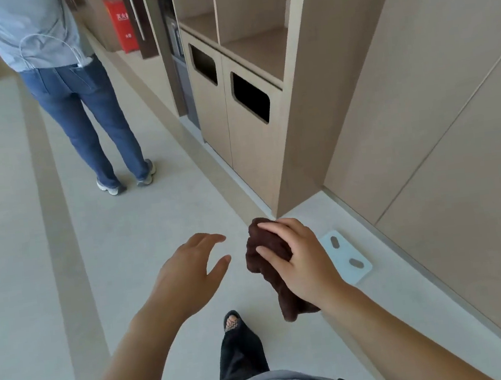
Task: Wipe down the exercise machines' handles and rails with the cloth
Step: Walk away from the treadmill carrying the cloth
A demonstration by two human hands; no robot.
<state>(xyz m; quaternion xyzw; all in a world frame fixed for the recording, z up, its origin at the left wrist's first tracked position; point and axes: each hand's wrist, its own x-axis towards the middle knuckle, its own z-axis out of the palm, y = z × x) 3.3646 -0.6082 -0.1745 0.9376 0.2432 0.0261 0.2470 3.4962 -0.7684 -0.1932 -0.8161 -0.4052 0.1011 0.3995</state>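
A dark brown cloth [267, 263] hangs bunched in my right hand [300, 256], held at waist height over the pale floor. My left hand [189, 268] is a short way to its left, empty, with the fingers spread and curved toward the cloth. The two hands do not touch. No exercise machine, handle or rail is in view.
Another person in jeans [84, 108] stands ahead on the left. A wooden cabinet with two bin openings [251, 102] lines the right wall. A pale blue bathroom scale [346, 257] lies on the floor by the wall panels. A red box [123, 26] stands at the far end.
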